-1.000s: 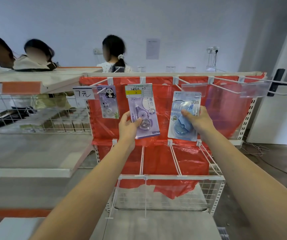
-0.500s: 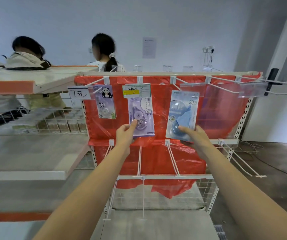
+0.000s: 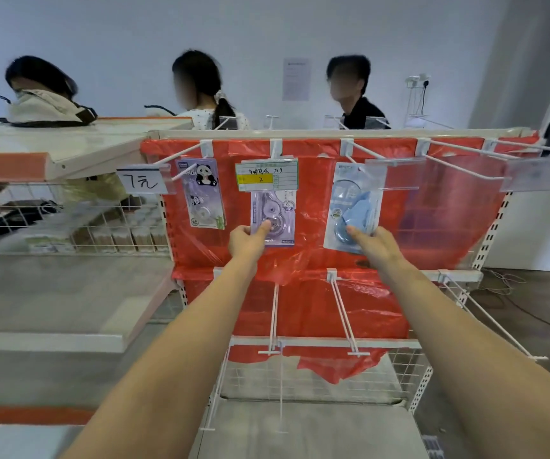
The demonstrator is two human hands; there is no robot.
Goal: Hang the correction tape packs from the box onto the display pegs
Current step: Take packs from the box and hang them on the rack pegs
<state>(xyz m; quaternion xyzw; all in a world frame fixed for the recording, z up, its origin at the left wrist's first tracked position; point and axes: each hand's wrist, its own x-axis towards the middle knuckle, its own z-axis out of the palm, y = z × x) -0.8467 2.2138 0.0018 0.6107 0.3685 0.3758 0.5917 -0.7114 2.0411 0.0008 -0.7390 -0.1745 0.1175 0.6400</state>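
Your left hand (image 3: 246,241) pinches the purple pack (image 3: 273,217), right hand (image 3: 377,247) the blue pack (image 3: 353,207), steadying both low on their pegs.

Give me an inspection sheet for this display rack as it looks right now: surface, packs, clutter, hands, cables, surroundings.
Surface: white peg rack backed with red plastic sheeting.
Job's things: purple panda correction tape pack, clear purple correction tape pack and light blue correction tape pack hang on the top pegs.
Clutter: handwritten white price tag; green-and-yellow label card.
Hands: left hand pinches the clear purple pack's lower edge; right hand holds the blue pack's lower corner.
Cables: loose grey floor cable.
Surroundings: three people behind the rack; wire basket shelf at left.
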